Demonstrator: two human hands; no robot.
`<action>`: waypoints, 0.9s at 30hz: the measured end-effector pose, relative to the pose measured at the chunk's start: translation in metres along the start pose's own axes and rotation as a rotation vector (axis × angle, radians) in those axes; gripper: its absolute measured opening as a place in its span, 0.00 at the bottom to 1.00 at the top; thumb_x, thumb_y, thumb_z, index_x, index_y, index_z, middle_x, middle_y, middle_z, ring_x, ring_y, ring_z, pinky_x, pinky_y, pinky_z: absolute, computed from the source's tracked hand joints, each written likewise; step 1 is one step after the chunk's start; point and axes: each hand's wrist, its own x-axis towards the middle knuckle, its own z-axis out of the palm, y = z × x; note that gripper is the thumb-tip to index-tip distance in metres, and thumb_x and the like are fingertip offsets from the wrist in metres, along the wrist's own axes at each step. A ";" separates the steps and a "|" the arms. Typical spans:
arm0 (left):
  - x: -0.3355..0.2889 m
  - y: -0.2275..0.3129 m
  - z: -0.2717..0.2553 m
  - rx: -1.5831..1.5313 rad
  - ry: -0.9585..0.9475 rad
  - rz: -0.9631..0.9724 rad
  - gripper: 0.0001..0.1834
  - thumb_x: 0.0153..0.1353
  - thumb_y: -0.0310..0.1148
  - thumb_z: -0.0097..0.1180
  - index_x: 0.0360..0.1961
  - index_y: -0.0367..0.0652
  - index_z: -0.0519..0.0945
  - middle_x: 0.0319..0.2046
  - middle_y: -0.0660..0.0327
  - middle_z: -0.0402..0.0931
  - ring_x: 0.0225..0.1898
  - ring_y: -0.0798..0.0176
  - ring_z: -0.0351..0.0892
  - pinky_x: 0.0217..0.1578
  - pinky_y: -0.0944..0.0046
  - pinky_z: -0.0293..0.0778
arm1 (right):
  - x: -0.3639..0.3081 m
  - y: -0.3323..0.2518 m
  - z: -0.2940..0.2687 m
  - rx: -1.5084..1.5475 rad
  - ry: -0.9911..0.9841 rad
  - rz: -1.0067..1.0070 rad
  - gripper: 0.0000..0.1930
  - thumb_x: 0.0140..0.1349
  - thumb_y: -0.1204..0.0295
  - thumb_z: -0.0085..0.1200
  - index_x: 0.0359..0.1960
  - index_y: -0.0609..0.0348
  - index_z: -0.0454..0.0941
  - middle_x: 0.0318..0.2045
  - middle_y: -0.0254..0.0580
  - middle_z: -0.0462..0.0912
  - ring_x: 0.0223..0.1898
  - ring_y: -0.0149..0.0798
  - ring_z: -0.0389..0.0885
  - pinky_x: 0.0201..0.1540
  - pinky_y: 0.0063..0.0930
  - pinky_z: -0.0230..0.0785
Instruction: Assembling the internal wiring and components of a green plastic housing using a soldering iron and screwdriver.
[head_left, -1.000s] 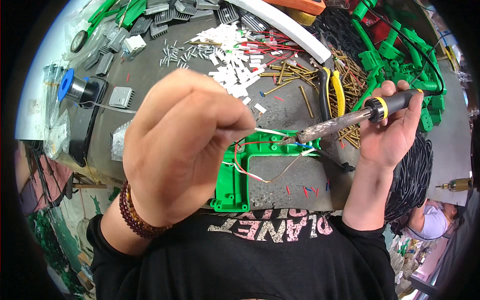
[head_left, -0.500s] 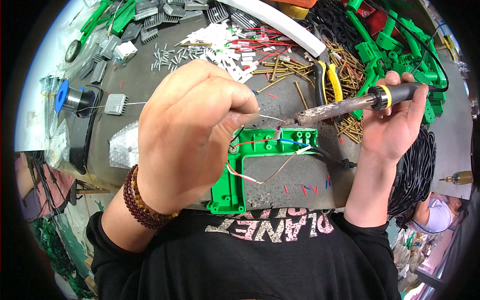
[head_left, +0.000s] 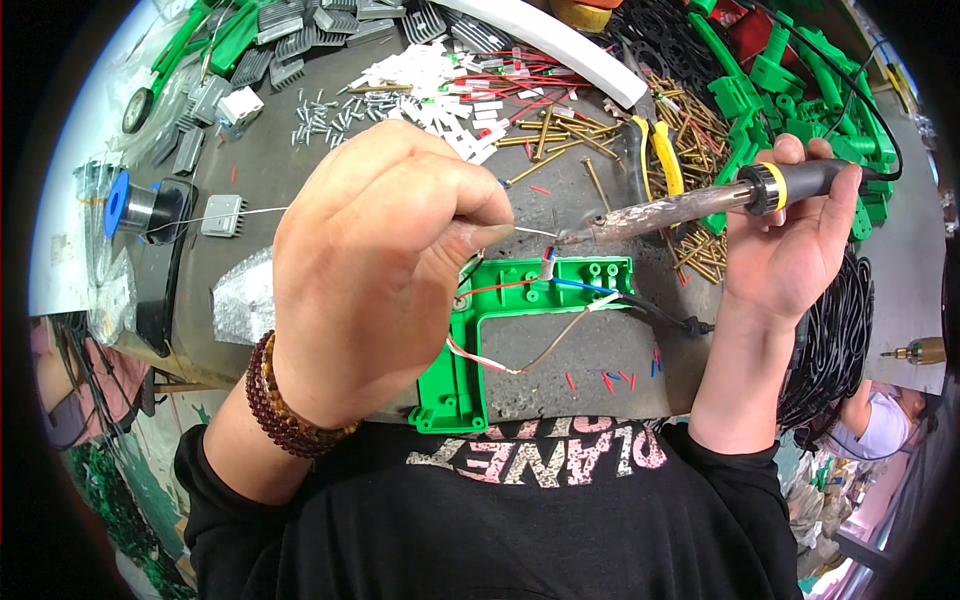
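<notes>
My left hand (head_left: 390, 270) is closed in a pinch on a thin solder wire (head_left: 530, 231), which runs back to a blue-ended spool (head_left: 140, 210) at the left. In my right hand (head_left: 785, 235) is a soldering iron (head_left: 680, 210) with a black and yellow handle, its tip pointing left. Solder end and iron tip meet, or nearly so, just above a green plastic housing (head_left: 465, 375). Red, blue and white wires (head_left: 500, 290) lie in and across that L-shaped housing, and a black cable (head_left: 660, 312) leaves its right end. My left fingers hide part of the housing.
Yellow-black pliers (head_left: 660, 155) lie beside brass screws (head_left: 690, 130). Farther back are white connectors (head_left: 450, 90), small silver screws (head_left: 325, 120) and grey heat sinks (head_left: 300, 30). Green housings (head_left: 790, 90) pile up at the right, above coiled black cable (head_left: 830, 340).
The iron's tip and the solder end have shifted slightly left and now meet a little away from the wire ends. Both hands keep their grip.
</notes>
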 end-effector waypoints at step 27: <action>-0.055 0.013 -0.022 -0.091 -0.175 0.006 0.14 0.39 0.18 0.63 0.28 0.48 0.81 0.27 0.64 0.73 0.26 0.59 0.73 0.27 0.61 0.65 | -0.024 0.004 0.020 -0.126 -0.250 0.075 0.20 0.76 0.49 0.38 0.47 0.52 0.72 0.29 0.46 0.79 0.16 0.27 0.63 0.21 0.19 0.61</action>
